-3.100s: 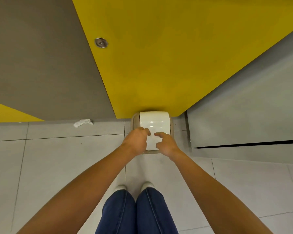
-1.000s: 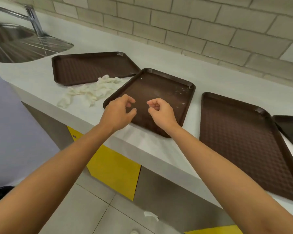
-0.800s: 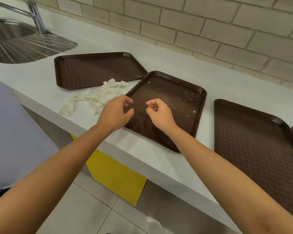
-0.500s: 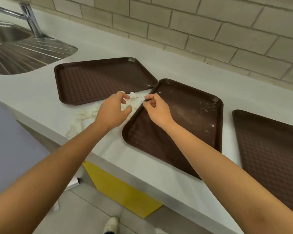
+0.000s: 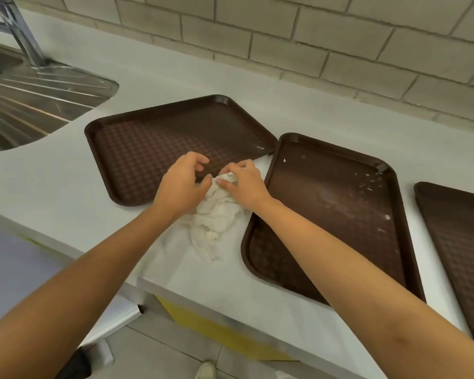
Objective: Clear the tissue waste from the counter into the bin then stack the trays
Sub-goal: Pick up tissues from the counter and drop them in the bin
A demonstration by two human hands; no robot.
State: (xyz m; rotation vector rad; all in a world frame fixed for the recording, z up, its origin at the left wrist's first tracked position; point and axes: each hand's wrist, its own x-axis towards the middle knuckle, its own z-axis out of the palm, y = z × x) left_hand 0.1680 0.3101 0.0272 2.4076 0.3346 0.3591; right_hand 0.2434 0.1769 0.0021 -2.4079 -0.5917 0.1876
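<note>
White tissue waste [image 5: 214, 214] lies crumpled on the grey counter [image 5: 66, 181], in the gap between the left tray [image 5: 148, 149] and the middle tray [image 5: 340, 214], trailing toward the near edge. Both hands are at its far end. The right hand [image 5: 244, 184] has its fingers curled into the top of the wad with the thumb on it, gripping the tissue. The left hand [image 5: 184, 184] is curled just beside it, fingers over the left tray's near rim and thumb against the tissue; cannot tell if it actually holds any. The trays are dark brown with a textured bottom. The left and middle trays touch at one corner on the far side of the tissue. White tissue bits [image 5: 367, 184] are scattered over the middle tray's far right part. The right tray [image 5: 463, 242] sits apart, cut off by the frame edge. The right forearm crosses over the middle tray's near left corner. Far left are a steel sink drainboard [image 5: 33, 105] and a faucet [image 5: 22, 42]. A brick wall [image 5: 312, 36] runs behind the counter. Below the counter edge are a yellow cabinet panel [image 5: 211, 326], a tiled floor [image 5: 148, 356] and a shoe tip [image 5: 205, 372].
</note>
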